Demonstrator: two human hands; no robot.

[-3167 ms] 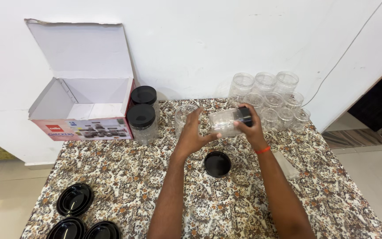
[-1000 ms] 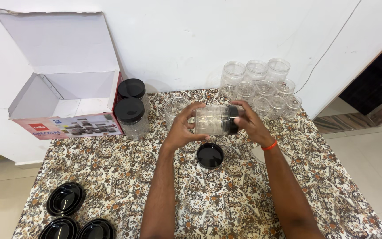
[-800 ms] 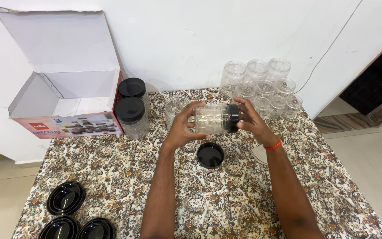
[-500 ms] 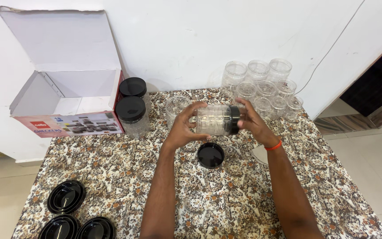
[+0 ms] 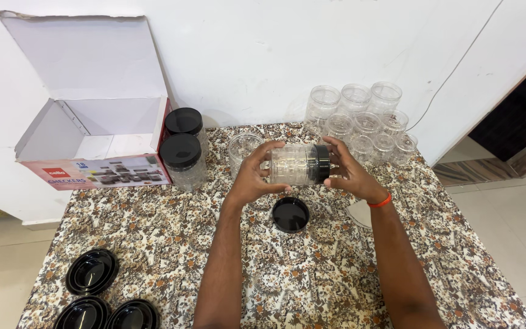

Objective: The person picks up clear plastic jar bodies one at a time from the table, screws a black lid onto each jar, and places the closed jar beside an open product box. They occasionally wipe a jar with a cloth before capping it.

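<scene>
A clear plastic jar (image 5: 293, 164) lies on its side in the air above the table, held between both hands. My left hand (image 5: 252, 176) grips its base end. My right hand (image 5: 348, 172) wraps the black lid (image 5: 322, 163) on the jar's right end. Below the jar, a loose black lid (image 5: 290, 214) rests upside down on the patterned tabletop (image 5: 171, 244).
An open cardboard box (image 5: 95, 137) stands at the back left, with two black-lidded jars (image 5: 182, 159) beside it. An open clear jar (image 5: 241, 148) sits behind my left hand. Several lidless clear jars (image 5: 360, 119) cluster at the back right. Stacks of black lids (image 5: 91, 272) lie front left.
The jar stays held sideways between both hands at about the same height. My right hand's fingers have shifted slightly around the lid.
</scene>
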